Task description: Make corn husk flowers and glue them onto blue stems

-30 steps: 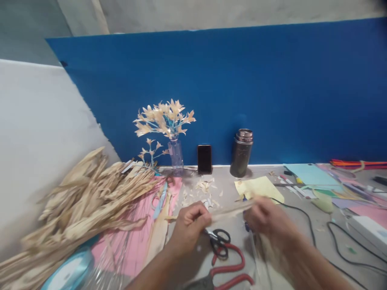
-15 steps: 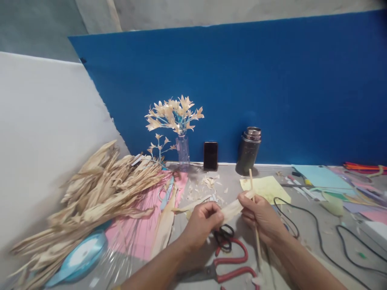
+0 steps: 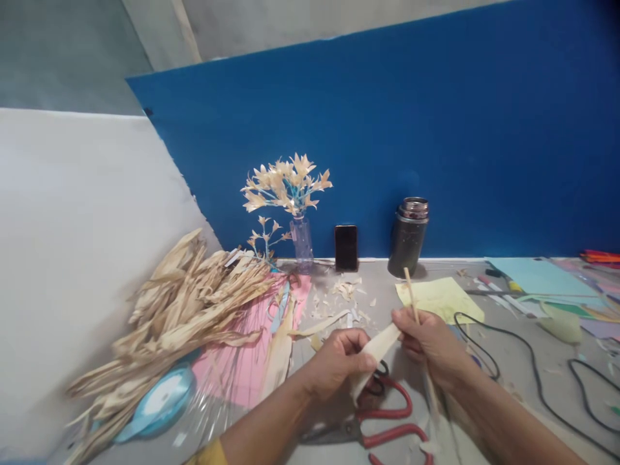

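A pale strip of corn husk (image 3: pixel 380 345) stretches between both hands. My left hand (image 3: pixel 341 365) pinches it between thumb and fingers, with its loose end hanging below. My right hand (image 3: pixel 429 336) is closed around a thin wooden stick (image 3: pixel 412 294) and the husk's upper end beside it. The stick stands tilted, its tip above the fist and its lower part running down past the wrist. Beneath the hands lie red-handled scissors (image 3: pixel 390 442), partly covered by the left hand and husk, and a second pair with black handles (image 3: pixel 381 374).
Dried corn husks (image 3: pixel 194 303) are piled at left by a blue ribbon roll (image 3: pixel 162 397) and pink paper (image 3: pixel 227 374). Behind stand husk flowers in a clear bottle (image 3: pixel 301 242), a phone (image 3: pixel 345 248) and a dark flask (image 3: pixel 409 239). A black cable (image 3: pixel 535 365) crosses the right side.
The view has shifted, so the things on the table appear moved. My left hand has slid along the husk, whose loose end now shows below it. My right hand still holds the stick.
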Motion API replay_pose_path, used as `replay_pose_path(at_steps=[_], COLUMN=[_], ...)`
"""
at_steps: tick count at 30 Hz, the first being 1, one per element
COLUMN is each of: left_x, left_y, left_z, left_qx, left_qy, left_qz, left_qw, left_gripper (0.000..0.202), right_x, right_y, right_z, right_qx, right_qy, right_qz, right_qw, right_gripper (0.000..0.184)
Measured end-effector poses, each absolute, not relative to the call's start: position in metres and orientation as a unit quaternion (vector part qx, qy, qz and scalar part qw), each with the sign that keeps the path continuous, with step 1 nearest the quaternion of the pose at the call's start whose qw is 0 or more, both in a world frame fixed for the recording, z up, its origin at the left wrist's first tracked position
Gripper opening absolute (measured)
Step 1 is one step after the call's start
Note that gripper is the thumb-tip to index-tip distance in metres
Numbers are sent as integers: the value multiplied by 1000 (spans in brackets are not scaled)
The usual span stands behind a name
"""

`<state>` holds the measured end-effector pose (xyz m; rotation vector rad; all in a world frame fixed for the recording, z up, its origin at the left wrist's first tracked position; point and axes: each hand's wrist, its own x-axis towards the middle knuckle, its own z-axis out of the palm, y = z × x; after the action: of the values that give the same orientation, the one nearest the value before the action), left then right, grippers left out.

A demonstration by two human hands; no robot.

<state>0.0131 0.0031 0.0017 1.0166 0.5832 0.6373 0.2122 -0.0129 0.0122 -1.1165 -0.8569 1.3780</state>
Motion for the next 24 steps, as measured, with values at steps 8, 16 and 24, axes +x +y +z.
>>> replay_pose_path(at_steps=[8, 16, 24], left_x=[5, 7, -5], left_y=[8, 20, 28], left_z=[-6, 3, 34], left_qx=[419, 342, 375], left_qy=[167, 207, 257], left_qz=[283, 376, 438], left_qw=[847, 836, 775], left_gripper=[42, 31, 31], right_x=[245, 207, 210], right_y=[7, 87, 83], right_z=[18, 29, 53], right_qx=[-453, -584, -632], right_qy=[-190, -306, -502], right_qz=[594, 528, 403], right_qw=[637, 535, 432], right_gripper=[24, 31, 26])
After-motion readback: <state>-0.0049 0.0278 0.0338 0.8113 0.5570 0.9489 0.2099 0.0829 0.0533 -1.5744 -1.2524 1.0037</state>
